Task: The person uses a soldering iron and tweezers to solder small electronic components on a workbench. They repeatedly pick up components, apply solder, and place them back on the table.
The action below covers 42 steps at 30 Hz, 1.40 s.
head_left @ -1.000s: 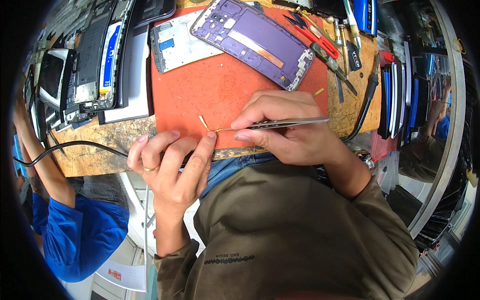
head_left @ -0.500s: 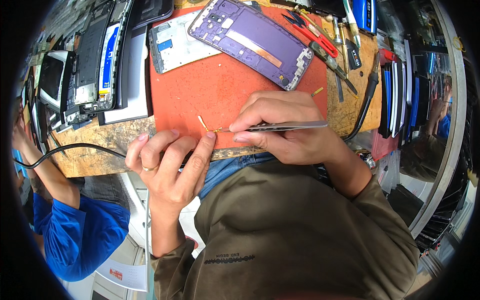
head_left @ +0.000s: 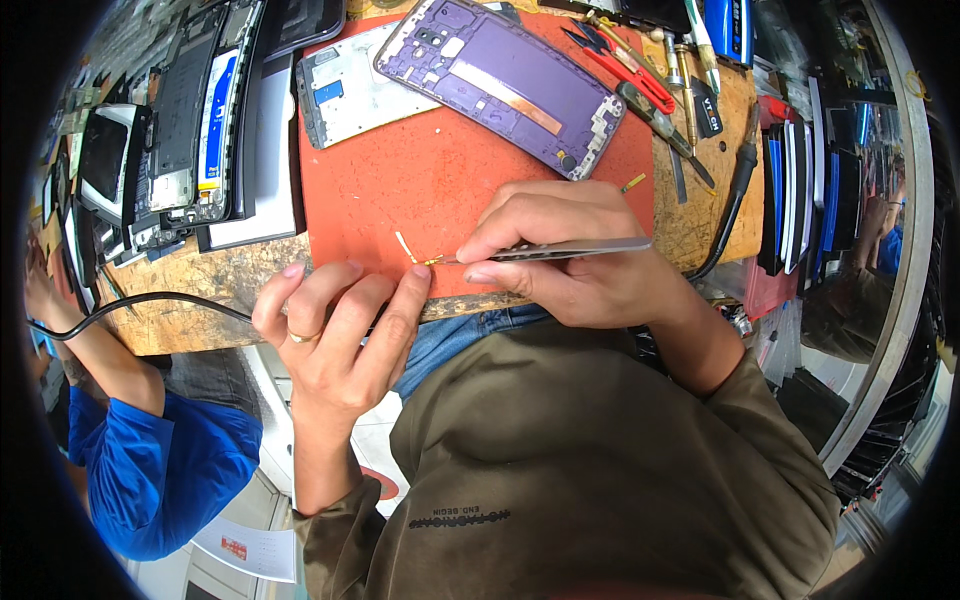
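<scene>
A small gold-and-white flex cable point(head_left: 406, 249) lies near the front edge of a red work mat point(head_left: 370, 190). The index fingertip of my left hand point(head_left: 345, 335) presses on its lower end. The other left fingers are spread along the edge of the bench, and the hand is open. In my right hand point(head_left: 560, 255) a pair of metal tweezers point(head_left: 590, 248) is pinched between thumb and fingers. Their tips meet the cable just right of my left index finger; whether they grip it is too small to tell.
A purple phone frame point(head_left: 500, 85) overlaps a silver phone plate point(head_left: 365, 90) at the mat's far side. Red-handled cutters point(head_left: 640, 80) and other tools lie far right. Opened phones point(head_left: 200, 120) are stacked left. A black cable point(head_left: 150, 297) crosses the front-left edge; a co-worker's blue sleeve point(head_left: 165, 470) is beyond.
My two hands stay almost where they were, with the tweezer tips still at the cable. The tweezers' back end has dipped very slightly. The co-worker's arm has shifted a little.
</scene>
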Motion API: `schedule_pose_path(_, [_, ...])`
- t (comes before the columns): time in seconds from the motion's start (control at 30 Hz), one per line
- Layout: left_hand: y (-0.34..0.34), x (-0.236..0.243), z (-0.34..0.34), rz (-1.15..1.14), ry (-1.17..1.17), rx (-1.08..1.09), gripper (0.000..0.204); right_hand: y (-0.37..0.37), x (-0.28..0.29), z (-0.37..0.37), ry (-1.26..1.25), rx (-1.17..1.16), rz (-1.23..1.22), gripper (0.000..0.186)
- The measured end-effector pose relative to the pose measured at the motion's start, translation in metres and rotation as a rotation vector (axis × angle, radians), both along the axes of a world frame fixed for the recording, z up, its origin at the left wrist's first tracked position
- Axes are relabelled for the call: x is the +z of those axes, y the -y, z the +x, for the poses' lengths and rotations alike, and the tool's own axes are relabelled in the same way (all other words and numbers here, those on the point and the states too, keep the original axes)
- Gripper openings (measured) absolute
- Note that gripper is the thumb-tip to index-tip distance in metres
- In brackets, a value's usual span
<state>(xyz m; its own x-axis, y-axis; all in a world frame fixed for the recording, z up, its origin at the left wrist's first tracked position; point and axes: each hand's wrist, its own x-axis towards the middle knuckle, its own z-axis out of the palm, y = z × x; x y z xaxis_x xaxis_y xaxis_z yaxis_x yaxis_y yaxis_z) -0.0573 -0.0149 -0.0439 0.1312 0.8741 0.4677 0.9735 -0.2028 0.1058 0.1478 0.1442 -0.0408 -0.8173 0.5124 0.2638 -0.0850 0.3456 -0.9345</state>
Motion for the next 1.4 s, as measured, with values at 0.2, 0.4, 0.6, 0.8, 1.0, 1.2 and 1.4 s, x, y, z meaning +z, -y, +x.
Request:
schedule_pose_path(0.2, [-0.004, 0.001, -0.003, -0.001, -0.047, -0.044, 0.021, 0.000, 0.000, 0.001, 0.022, -0.004, -0.001, 0.012])
schedule_pose_path(0.4, [-0.006, -0.002, -0.004, 0.015, -0.059, -0.069, 0.022, 0.001, -0.001, 0.001, 0.027, -0.008, 0.004, 0.013])
schedule_pose_path(0.6, [-0.007, -0.008, -0.007, 0.045, -0.039, -0.108, 0.028, 0.006, 0.000, 0.004, 0.004, -0.137, -0.060, 0.011])
schedule_pose_path(0.8, [-0.008, -0.012, -0.008, 0.078, -0.048, -0.122, 0.034, 0.010, 0.011, 0.005, 0.235, -0.317, 0.215, 0.030])
schedule_pose_path(1.0, [-0.010, -0.012, -0.008, 0.088, -0.056, -0.134, 0.032, 0.022, 0.019, 0.009, 0.475, -0.463, 0.624, 0.022])
schedule_pose_path(1.2, [-0.010, -0.007, -0.008, 0.075, -0.093, -0.130, 0.026, 0.002, 0.041, 0.101, 0.553, -0.714, 0.551, 0.011])
schedule_pose_path(1.4, [-0.013, 0.004, -0.012, 0.028, -0.144, -0.196, 0.035, 0.001, 0.035, 0.174, 0.773, -0.599, 0.579, 0.040])
